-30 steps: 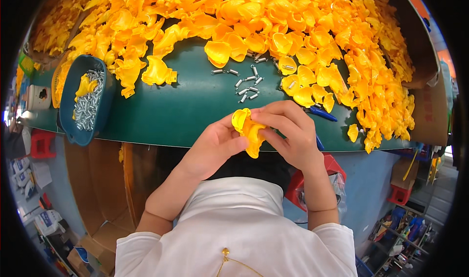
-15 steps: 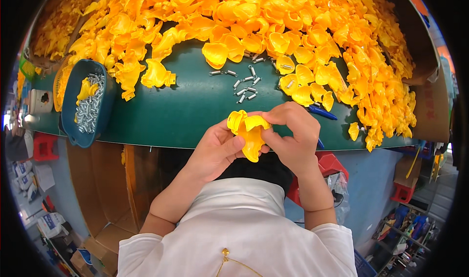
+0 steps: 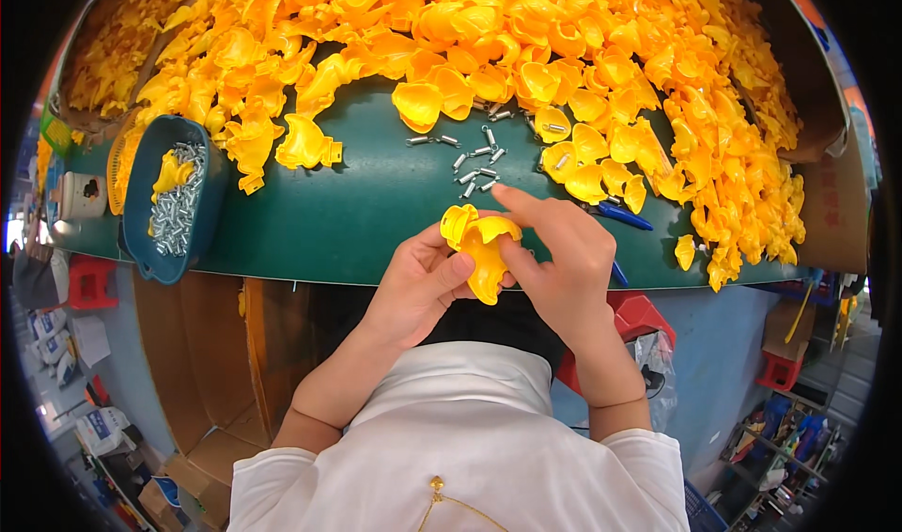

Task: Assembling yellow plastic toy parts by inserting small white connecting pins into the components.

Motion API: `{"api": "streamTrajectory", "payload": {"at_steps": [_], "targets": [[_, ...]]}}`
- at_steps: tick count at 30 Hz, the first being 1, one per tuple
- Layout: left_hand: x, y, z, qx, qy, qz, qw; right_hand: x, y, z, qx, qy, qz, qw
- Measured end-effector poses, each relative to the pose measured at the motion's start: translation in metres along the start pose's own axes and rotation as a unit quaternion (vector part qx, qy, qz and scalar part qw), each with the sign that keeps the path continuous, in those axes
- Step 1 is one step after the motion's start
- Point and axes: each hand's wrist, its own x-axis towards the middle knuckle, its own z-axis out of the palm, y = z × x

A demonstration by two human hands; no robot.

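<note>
Both my hands hold one yellow plastic shell piece (image 3: 481, 246) over the near edge of the green table (image 3: 357, 213). My left hand (image 3: 418, 283) cups it from below with the thumb pressed on its side. My right hand (image 3: 554, 260) grips its right side, index finger stretched out toward the small metal screws (image 3: 474, 170) lying loose on the table just beyond. A large heap of yellow plastic shell pieces (image 3: 526, 53) covers the far half of the table.
A dark blue oval tray (image 3: 174, 199) at the left holds several screws and one yellow piece. A blue-handled tool (image 3: 620, 215) lies right of my hands. Cardboard boxes (image 3: 244, 344) stand under the table; red stools (image 3: 89, 283) sit on the floor.
The yellow piece has been turned in my hands, and my right index finger has lifted off it and now points toward the loose screws.
</note>
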Motion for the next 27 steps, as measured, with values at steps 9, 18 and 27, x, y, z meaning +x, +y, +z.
{"api": "streamTrajectory", "payload": {"at_steps": [9, 18, 27], "targets": [[0.0, -0.001, 0.003, -0.026, -0.011, -0.004, 1.0, 0.003, 0.001, -0.008, 0.021, -0.011, -0.009, 1.0], [0.002, -0.001, 0.0, 0.024, 0.002, 0.008, 1.0, 0.009, 0.003, -0.005, 0.024, -0.023, 0.009, 0.999], [0.001, 0.001, 0.005, 0.028, 0.007, 0.037, 0.999, 0.013, -0.003, -0.009, 0.035, -0.02, -0.006, 0.999]]}}
